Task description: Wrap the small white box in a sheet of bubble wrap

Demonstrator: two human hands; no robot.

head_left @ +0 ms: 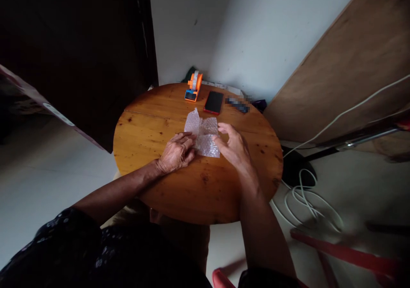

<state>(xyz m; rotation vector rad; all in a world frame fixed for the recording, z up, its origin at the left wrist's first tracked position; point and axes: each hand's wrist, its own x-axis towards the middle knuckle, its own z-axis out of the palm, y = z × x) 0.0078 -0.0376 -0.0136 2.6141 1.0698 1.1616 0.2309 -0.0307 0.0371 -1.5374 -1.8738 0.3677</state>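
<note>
Clear bubble wrap (208,145) lies folded on the round wooden table (141,130), with one flap sticking up and to the left. My left hand (178,152) rests at its left edge, fingers curled and pressed together; whatever is under the fingertips is hidden. At the right edge is my right hand (233,146), thumb touching the wrap and fingers apart from the thumb in a loose curve. Whether anything lies inside the wrap cannot be made out.
Behind the wrap stand an orange tape dispenser (195,85), a phone with a red edge (213,102) and a blurred dark object (237,104). A white wall rises behind the table. White cable (304,196) coils on the floor at the right.
</note>
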